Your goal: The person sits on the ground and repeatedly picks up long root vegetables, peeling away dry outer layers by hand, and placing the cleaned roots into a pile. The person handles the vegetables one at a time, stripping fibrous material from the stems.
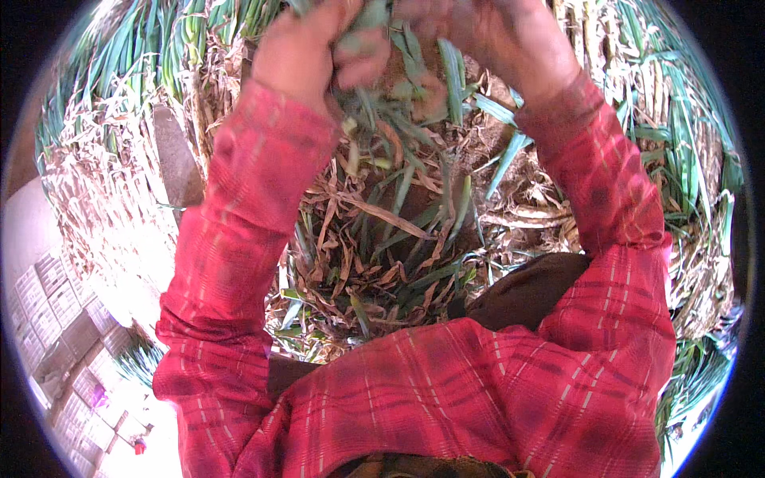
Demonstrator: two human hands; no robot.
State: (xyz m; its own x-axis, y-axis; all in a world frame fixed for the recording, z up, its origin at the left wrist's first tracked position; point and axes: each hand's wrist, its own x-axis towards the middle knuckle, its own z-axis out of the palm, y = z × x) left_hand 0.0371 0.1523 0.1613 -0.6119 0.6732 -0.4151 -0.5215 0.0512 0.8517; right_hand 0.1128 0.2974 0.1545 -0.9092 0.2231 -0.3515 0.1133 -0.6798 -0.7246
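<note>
My left hand is at the top of the head view, its fingers curled around blurred green onion leaves. Opposite it, my right hand is blurred by motion, and its fingertips run up to the picture's top edge. Whether it grips anything I cannot tell. Loose green leaves hang or lie just below and between the hands. Under my forearms spreads a heap of dry brown husks and green leaf trimmings.
Green onions stand densely packed at the left and more stalks line the right. A grey slab rests against the left bunches. Stacked pale cartons are at the far left. My dark-trousered knee borders the heap.
</note>
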